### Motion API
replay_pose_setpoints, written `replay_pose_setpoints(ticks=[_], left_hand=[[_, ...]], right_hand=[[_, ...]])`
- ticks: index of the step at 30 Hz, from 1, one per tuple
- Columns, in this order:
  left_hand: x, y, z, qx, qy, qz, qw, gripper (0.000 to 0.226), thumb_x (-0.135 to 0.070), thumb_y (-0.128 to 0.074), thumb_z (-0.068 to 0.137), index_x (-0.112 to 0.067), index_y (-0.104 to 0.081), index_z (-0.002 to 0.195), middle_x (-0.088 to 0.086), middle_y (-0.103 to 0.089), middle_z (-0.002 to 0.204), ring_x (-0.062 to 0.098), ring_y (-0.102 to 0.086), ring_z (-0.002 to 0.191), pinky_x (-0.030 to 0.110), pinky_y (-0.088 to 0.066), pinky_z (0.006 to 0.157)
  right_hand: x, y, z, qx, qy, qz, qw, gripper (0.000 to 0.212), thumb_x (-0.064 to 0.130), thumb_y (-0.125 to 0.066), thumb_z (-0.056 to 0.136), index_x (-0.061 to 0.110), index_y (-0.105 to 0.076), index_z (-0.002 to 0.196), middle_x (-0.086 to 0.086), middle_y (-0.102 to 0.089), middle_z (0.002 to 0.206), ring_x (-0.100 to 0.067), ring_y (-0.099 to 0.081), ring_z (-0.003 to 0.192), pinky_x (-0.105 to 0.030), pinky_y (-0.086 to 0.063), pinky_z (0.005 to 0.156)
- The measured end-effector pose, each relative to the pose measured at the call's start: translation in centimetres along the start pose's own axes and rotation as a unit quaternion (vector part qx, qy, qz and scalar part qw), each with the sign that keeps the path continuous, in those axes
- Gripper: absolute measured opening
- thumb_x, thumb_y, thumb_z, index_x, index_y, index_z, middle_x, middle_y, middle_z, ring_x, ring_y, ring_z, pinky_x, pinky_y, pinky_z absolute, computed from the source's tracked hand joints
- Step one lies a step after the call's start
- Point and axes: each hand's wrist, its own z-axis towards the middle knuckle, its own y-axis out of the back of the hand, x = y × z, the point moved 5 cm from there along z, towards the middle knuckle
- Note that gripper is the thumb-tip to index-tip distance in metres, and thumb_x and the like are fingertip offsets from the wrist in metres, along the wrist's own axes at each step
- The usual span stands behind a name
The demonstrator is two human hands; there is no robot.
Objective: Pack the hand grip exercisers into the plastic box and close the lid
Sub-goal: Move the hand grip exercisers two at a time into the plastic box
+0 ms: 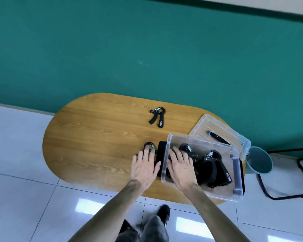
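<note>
1. Nearest the camera, a person's grey-trousered legs (147, 229) and black shoe (164, 213) stand on white floor tiles (24, 172).
2. Left hand (143, 165) lies released, fingers spread over a black hand grip exerciser (149, 146) on the oval wooden bench (94, 137).
3. Right hand (181, 169) reaches into the clear plastic box (236, 196), fingers straight, resting on black exercisers (213, 163) packed inside.
4. Another exerciser (157, 117) lies apart near the bench's far edge.
5. Behind the box sits its clear lid (217, 130), upturned.
6. Just beside the bench's right end stands a teal bucket (260, 160), before a green wall (147, 49).
</note>
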Motion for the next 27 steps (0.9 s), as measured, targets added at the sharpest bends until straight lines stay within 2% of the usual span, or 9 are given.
replay_pose_setpoints(ticks=[3,7,10,14,17,21,27], left_hand=[[1.6,-1.0,-0.5,0.022,0.017,-0.003,1.0,0.057,-0.046,-0.012,0.109,-0.014,-0.027,0.154,0.011,-0.038,0.147,0.025,-0.04,0.125,0.043,-0.034,0.107],[2.8,-2.1,0.3,0.044,0.024,-0.017,0.999,0.055,-0.041,-0.012,0.111,-0.012,-0.022,0.157,0.012,-0.034,0.153,0.024,-0.038,0.132,0.043,-0.031,0.114],[2.9,-3.0,1.5,0.053,0.028,-0.029,0.998,0.059,-0.04,-0.013,0.111,-0.013,-0.004,0.162,0.012,-0.022,0.163,0.028,-0.031,0.143,0.044,-0.028,0.119],[3.1,-5.2,3.4,0.087,0.035,-0.039,0.995,0.065,-0.044,-0.011,0.11,-0.016,0.019,0.16,0.012,0.006,0.171,0.031,-0.015,0.154,0.047,-0.022,0.124],[3.3,-6.7,5.2,0.101,0.052,-0.053,0.992,0.066,-0.046,-0.012,0.109,-0.017,0.019,0.16,0.012,0.006,0.172,0.031,-0.013,0.155,0.047,-0.024,0.122],[3.6,-9.4,7.2,0.134,0.068,-0.064,0.987,0.068,-0.047,-0.012,0.109,-0.018,0.024,0.159,0.013,0.012,0.171,0.032,-0.009,0.157,0.049,-0.022,0.124],[3.6,-12.6,9.9,0.149,0.062,-0.101,0.982,0.069,-0.046,-0.017,0.11,-0.024,0.029,0.157,0.012,0.029,0.166,0.034,0.002,0.158,0.048,-0.019,0.126]], right_hand=[[1.4,-0.3,0.4,0.005,0.014,-0.004,1.0,0.05,0.036,-0.025,0.102,0.017,-0.048,0.142,-0.007,-0.054,0.142,-0.029,-0.053,0.122,-0.043,-0.048,0.096],[1.5,-1.2,2.4,0.008,0.018,-0.008,1.0,0.049,0.035,-0.023,0.103,0.018,-0.048,0.142,-0.008,-0.053,0.144,-0.03,-0.051,0.124,-0.044,-0.046,0.099],[1.2,-1.4,4.3,0.006,0.023,-0.012,1.0,0.045,0.033,-0.028,0.105,0.017,-0.048,0.142,-0.008,-0.052,0.144,-0.031,-0.05,0.124,-0.045,-0.045,0.099],[1.4,-1.4,7.1,0.006,0.048,-0.015,0.999,0.039,0.029,-0.039,0.104,0.014,-0.05,0.14,-0.012,-0.052,0.145,-0.034,-0.051,0.121,-0.047,-0.046,0.095],[1.8,-1.0,10.1,0.006,0.075,-0.007,0.997,0.039,0.027,-0.046,0.103,0.013,-0.05,0.14,-0.013,-0.051,0.145,-0.036,-0.05,0.124,-0.049,-0.047,0.095],[1.7,-1.1,14.4,0.018,0.099,-0.017,0.995,0.042,0.029,-0.036,0.104,0.014,-0.046,0.142,-0.012,-0.048,0.147,-0.035,-0.047,0.127,-0.047,-0.045,0.096],[1.0,-3.1,21.3,0.036,0.098,-0.021,0.994,0.045,0.028,-0.036,0.104,0.01,-0.043,0.145,-0.019,-0.046,0.147,-0.038,-0.05,0.12,-0.048,-0.047,0.092]])
